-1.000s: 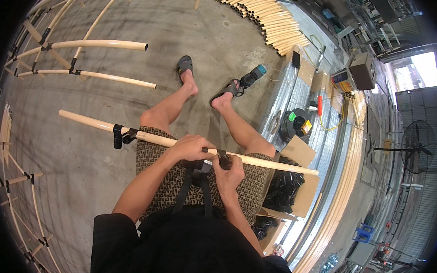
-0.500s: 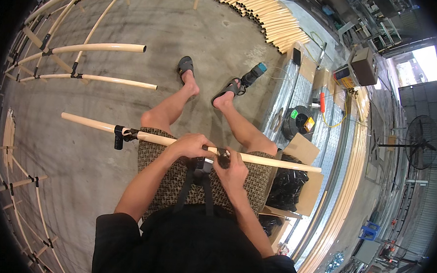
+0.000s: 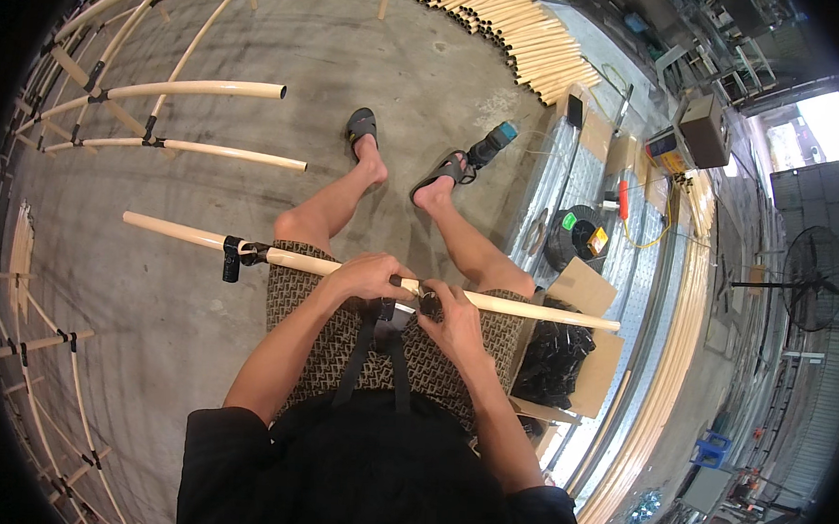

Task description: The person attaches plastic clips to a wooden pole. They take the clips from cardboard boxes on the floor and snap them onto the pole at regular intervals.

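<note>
A long cream pipe [image 3: 540, 311] lies across my lap, its left end out past my knee. My left hand [image 3: 371, 277] is closed around the pipe near its middle, with a small dark piece showing at its fingertips. Close beside it, my right hand [image 3: 456, 323] pinches a black pipe joint [image 3: 429, 303] against the pipe. The fingers partly hide how this joint sits. Farther left, a black T-shaped joint [image 3: 232, 258] is on the pipe with its stub hanging down, and another dark joint piece [image 3: 255, 253] sits right next to it.
An open cardboard box [image 3: 596, 371] with black plastic bags [image 3: 555, 364] stands at my right. Beyond are a black wire spool [image 3: 573, 237], a red-handled tool [image 3: 623, 199] and stacked cream pipes [image 3: 660, 388]. A cordless drill [image 3: 490, 146] lies by my foot; pipe frames [image 3: 196, 87] stand left.
The view has shifted slightly. Both hands stay at the middle of the pipe, and the right fingers have moved a little around the black joint.
</note>
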Available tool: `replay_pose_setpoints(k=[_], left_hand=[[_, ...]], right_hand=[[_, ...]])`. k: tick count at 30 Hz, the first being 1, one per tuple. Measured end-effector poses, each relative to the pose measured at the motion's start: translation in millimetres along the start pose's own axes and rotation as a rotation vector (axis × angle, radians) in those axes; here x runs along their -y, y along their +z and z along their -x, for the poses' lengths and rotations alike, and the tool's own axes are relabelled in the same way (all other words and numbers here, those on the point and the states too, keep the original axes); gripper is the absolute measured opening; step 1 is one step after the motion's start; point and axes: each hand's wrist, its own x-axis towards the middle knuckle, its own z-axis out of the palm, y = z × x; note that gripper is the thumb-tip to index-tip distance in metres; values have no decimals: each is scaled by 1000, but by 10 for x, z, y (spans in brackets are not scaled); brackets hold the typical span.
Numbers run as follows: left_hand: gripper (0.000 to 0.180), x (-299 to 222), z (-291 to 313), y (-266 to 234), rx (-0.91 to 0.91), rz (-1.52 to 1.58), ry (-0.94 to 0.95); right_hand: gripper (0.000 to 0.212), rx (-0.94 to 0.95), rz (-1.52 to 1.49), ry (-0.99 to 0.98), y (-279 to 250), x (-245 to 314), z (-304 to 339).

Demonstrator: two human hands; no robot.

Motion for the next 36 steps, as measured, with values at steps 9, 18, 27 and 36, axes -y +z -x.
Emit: replay_pose_setpoints(k=[9,18,27,36], left_hand=[[42,-36,-10,0,-15,-30,20],[39,-32,32,24,-82,-62,75],[39,-31,-1,10,-14,5,21],[43,-171,149,140,-292,-223,134]], right_hand=[[55,79,-100,-21,-118,-37,-41],[48,44,-14,-165,-143,-98,-9],[51,-61,80,-316,-157,-102,-22],[55,-76,78,-376,-112,-178,1]])
